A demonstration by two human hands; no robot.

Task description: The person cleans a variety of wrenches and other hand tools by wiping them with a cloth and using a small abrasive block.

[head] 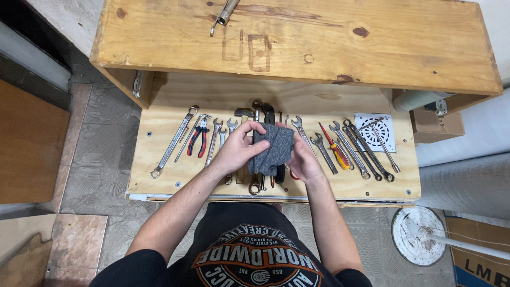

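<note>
Head view: both hands hold a grey cloth (pixel 272 149) above the wooden bench (pixel 159 154), left hand (pixel 238 150) pinching its upper edge, right hand (pixel 302 159) gripping its right side.

- A pale wooden workbench (pixel 297 48) with a lower shelf (pixel 154 154) stands on a grey tiled floor (pixel 101 133).
- A brown wooden panel (pixel 29 143) lies left.
- A white round base (pixel 419 234) sits right.

Both forearms rise toward twelve o'clock; left hand (pixel 237 150) and right hand (pixel 303 159) meet, fingers curled closed in a grip
</note>
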